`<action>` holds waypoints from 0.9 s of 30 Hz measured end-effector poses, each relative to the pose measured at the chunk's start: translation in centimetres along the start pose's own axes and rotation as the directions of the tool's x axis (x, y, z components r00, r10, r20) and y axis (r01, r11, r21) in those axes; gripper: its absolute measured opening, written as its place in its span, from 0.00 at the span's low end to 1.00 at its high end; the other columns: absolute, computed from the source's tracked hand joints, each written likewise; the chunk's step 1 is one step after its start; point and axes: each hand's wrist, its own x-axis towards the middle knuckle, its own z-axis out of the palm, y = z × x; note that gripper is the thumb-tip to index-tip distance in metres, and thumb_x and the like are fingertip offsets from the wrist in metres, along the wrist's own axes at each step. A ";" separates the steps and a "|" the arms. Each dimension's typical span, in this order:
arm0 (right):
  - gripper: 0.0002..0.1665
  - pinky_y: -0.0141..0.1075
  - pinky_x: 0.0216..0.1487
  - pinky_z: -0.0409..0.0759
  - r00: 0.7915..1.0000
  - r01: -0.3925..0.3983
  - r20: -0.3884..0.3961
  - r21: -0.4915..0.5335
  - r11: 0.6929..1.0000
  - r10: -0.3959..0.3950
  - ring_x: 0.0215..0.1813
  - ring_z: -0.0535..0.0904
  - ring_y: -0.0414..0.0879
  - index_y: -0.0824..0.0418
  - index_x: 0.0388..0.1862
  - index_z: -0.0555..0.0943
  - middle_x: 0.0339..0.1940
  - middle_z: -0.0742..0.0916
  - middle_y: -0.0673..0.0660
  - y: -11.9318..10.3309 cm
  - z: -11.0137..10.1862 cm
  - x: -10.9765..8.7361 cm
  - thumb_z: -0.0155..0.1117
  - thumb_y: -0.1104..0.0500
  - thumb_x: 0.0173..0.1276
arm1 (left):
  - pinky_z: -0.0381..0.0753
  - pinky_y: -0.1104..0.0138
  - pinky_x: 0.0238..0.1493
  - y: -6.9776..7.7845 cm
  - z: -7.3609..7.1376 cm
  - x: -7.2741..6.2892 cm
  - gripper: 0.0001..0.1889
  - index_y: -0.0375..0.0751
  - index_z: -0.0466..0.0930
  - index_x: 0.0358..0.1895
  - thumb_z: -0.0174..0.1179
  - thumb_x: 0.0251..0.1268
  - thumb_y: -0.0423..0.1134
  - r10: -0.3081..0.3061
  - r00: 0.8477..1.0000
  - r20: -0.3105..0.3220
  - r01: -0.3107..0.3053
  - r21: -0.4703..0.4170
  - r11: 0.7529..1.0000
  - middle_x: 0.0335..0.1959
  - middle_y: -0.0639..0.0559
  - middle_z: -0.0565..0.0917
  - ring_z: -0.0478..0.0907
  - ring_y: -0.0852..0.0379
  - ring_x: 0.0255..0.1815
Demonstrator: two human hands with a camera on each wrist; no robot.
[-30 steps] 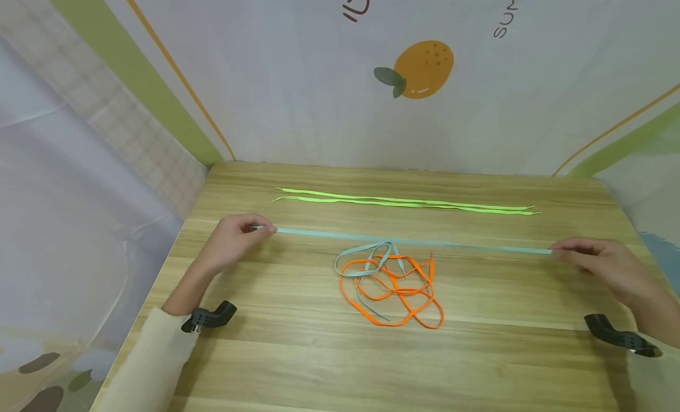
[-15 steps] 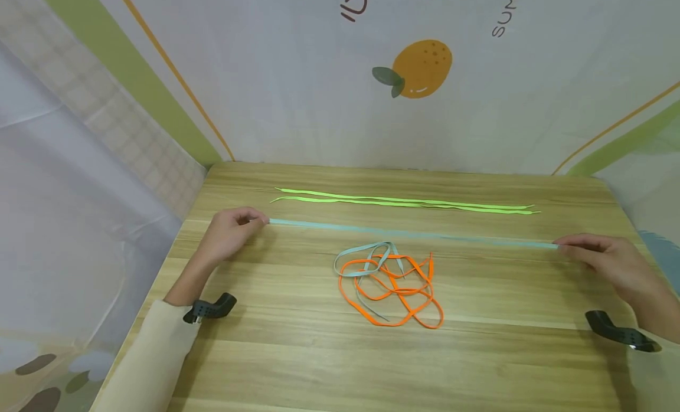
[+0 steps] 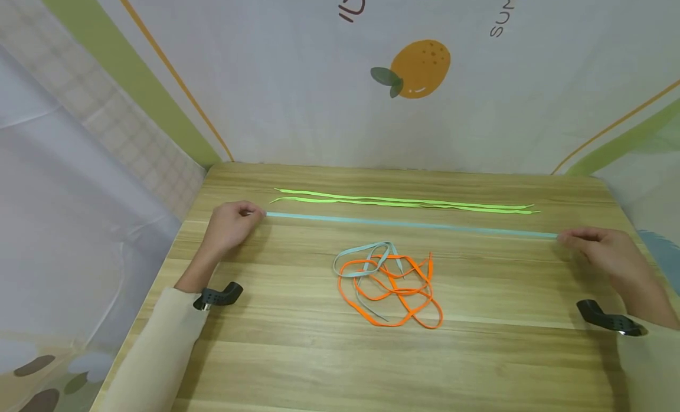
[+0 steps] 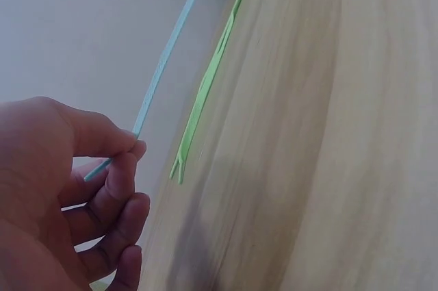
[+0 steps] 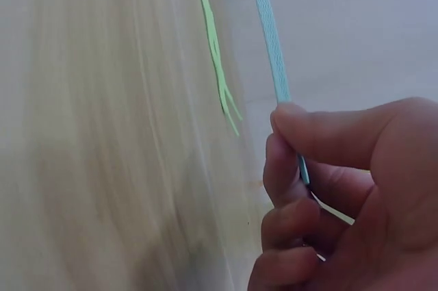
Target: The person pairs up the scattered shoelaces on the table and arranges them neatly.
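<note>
A light blue shoelace (image 3: 404, 224) is stretched straight between my two hands, just on the near side of two neon green shoelaces (image 3: 393, 203) laid side by side. My left hand (image 3: 232, 224) pinches its left end between thumb and forefinger; in the left wrist view the blue tip (image 4: 96, 170) pokes out below the pinch. At the other end, the thumb and forefinger of my right hand (image 3: 605, 252) grip the lace, and its tip (image 5: 304, 170) shows past them in the right wrist view. Shadows of both hands fall on the wood.
A loose tangle of an orange shoelace (image 3: 366, 310) and another light blue shoelace (image 3: 340, 258) lies mid-table, nearer to me than the stretched lace. Behind the wooden table (image 3: 319, 365) hangs a white printed cloth (image 3: 297, 105), with more cloth at the left side.
Both hands have carried the stretched blue shoelace away from me, from close to the tangle up toward the green laces. The tangle and the green laces have stayed put.
</note>
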 end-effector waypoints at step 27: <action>0.39 0.69 0.65 0.69 0.999 0.011 0.035 -0.224 0.975 -0.004 0.72 0.67 0.81 0.80 0.69 0.77 0.73 0.73 0.83 -1.0 1.9 3.1 0.57 0.42 0.87 | 0.80 0.53 0.43 0.0 1.9 2.5 0.18 0.36 0.94 0.48 0.62 0.75 0.47 -0.136 0.990 0.025 0.131 0.150 0.980 0.49 0.38 0.92 0.86 0.40 0.47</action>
